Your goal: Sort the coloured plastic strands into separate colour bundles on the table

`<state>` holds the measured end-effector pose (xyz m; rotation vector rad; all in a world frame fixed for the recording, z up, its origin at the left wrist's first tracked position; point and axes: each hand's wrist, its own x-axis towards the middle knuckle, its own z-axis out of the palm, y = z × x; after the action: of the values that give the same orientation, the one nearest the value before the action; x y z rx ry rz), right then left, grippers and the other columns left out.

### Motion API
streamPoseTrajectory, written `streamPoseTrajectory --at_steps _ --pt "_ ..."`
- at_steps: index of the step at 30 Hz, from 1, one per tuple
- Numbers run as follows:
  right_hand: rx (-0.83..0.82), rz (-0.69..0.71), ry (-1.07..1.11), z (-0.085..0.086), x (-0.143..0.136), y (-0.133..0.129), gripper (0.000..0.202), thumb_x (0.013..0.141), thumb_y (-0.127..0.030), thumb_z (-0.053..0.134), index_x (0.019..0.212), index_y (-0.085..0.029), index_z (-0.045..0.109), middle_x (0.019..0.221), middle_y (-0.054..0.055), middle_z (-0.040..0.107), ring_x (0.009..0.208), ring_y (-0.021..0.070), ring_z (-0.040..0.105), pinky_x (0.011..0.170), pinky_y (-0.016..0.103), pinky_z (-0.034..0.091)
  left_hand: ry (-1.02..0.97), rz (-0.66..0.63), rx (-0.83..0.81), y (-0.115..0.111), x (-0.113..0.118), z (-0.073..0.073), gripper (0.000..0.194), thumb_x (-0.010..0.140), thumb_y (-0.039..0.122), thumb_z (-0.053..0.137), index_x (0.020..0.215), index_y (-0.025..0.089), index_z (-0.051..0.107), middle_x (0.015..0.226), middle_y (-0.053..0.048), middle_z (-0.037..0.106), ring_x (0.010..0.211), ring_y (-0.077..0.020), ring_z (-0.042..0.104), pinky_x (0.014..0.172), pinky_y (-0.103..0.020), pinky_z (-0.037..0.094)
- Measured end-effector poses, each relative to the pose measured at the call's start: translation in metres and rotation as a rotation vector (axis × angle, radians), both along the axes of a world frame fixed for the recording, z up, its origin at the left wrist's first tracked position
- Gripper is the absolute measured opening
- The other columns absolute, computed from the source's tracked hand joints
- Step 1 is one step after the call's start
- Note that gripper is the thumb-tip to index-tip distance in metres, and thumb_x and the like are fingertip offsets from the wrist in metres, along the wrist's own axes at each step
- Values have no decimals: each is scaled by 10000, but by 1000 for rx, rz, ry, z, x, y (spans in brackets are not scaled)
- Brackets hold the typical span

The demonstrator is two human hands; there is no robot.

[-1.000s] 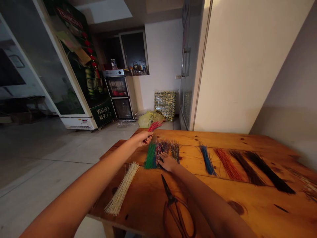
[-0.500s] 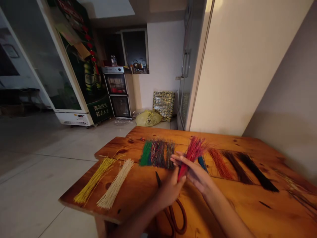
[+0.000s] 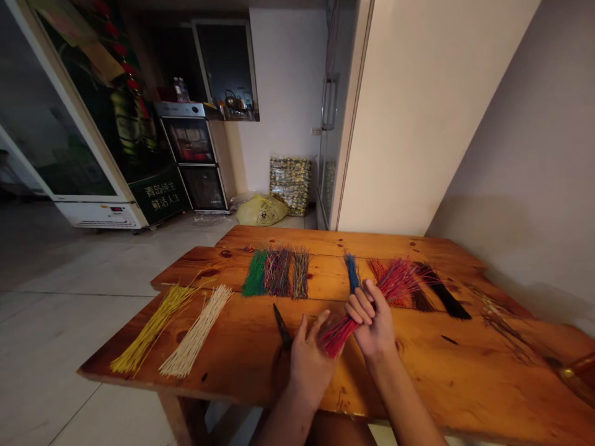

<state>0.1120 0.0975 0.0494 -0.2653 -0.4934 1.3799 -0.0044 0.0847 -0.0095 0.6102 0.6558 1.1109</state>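
Observation:
My right hand is closed around the middle of a bundle of thin red strands, which tilts up to the right, its loose ends fanned out over orange strands and a brown bundle. At the bundle's lower end my left hand is open, fingers apart, with the even ends close against its palm; whether they touch is unclear. Just left of that hand lie scissors, their dark blades pointing away and their handles mostly hidden behind the left hand and forearm. A short blue bundle rests beyond my right fingers.
On the wooden table lie a yellow bundle, a cream bundle, a green bundle, mixed-colour bundles and a black bundle. Loose strands are scattered at the right. A tall cabinet stands behind.
The red bundle has swung from nearly upright to leaning right, lower end left. My left hand has let go and opened; my right hand, earlier spread alongside, now grips it. The view has shifted.

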Motion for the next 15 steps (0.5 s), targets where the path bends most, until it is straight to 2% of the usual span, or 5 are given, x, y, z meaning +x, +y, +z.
streamPoseTrajectory --at_steps 4,7,9,12,15 --pt "-10 -2 -158 -3 -14 -9 249 769 -232 640 653 -200 422 441 -119 292 364 36 208 420 139 351 -232 141 -243 -1 31 7 210 850 308 424 827 187 595 911 -54 649 872 -179 616 722 -297 489" --pt "-10 -61 -222 -5 -10 -10 272 778 -268 633 647 -202 404 430 -126 261 351 33 170 389 137 310 -331 169 -401 -1 42 9 192 843 241 422 815 159 593 852 -44 648 758 -142 621 683 -259 482" --pt "-28 -117 -278 -9 -2 -8 312 777 -312 631 628 -205 379 419 -132 235 337 30 132 347 141 249 -194 174 -290 0 40 9 222 845 244 403 849 149 604 912 -72 649 829 -162 622 746 -287 478" --pt "-117 -263 -455 -23 7 -4 345 719 -373 673 621 -214 383 394 -136 243 310 29 160 312 159 194 -20 257 24 4 28 11 252 815 287 468 1001 178 599 1135 -73 597 1095 -188 530 938 -310 391" --pt "-182 -468 -769 -46 4 2 316 647 -438 703 649 -207 486 451 -84 425 364 69 378 348 193 319 166 149 354 10 16 17 490 696 269 663 1164 224 525 1305 -48 485 1259 -199 370 1052 -302 256"
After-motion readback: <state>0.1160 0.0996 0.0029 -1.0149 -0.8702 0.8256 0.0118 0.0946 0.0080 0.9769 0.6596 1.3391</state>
